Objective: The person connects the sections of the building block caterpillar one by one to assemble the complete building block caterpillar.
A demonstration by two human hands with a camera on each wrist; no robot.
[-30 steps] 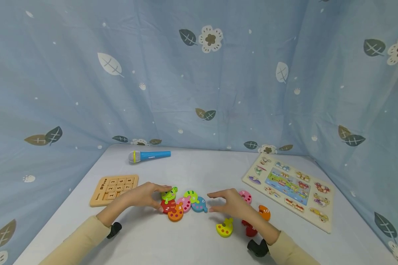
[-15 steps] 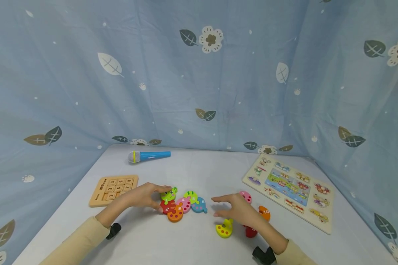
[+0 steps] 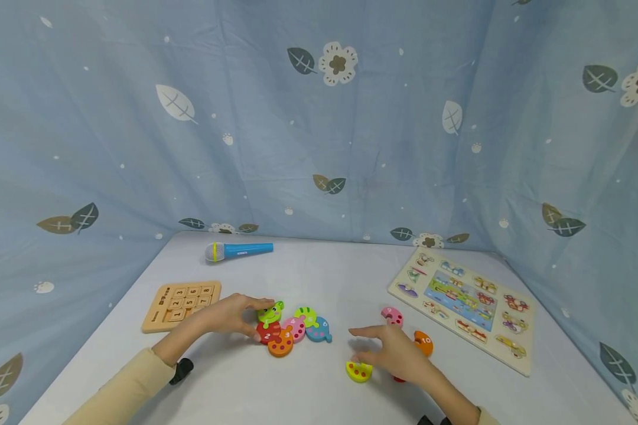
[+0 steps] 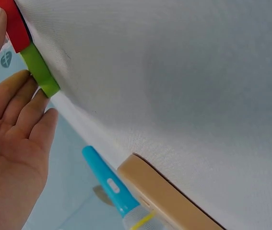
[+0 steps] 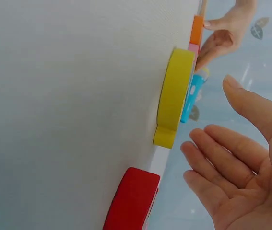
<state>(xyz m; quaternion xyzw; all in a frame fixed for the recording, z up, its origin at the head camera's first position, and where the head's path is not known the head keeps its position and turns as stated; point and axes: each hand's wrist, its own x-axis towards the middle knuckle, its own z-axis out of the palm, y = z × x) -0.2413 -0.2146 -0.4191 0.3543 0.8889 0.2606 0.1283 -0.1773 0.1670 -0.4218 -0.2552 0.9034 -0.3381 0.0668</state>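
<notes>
A wooden number caterpillar puzzle [image 3: 293, 328] lies joined on the white table, from a green head to a blue piece marked 6. My left hand [image 3: 228, 314] holds its left end, thumb against the red piece [image 4: 14, 25] and fingers against the green head [image 4: 41, 72]. Over the loose pieces at the right, my right hand [image 3: 396, 352] hovers with fingers spread and nothing held. Nearest to it is a yellow dotted piece [image 3: 358, 372], partly under the thumb. A red piece [image 5: 132, 201] is mostly hidden beneath that hand in the head view.
Pink piece 9 [image 3: 392, 316] and orange piece 10 [image 3: 423, 343] lie beyond the right hand. A picture puzzle board [image 3: 401, 277] is at the right. On the left are a wooden number board [image 3: 159, 319] and a blue toy microphone [image 3: 247, 249]. A patterned curtain [image 3: 319, 130] hangs behind.
My right hand has moved away from the blue piece, to the right and nearer to me, over the yellow and red pieces. The left hand has stayed at the caterpillar's head end.
</notes>
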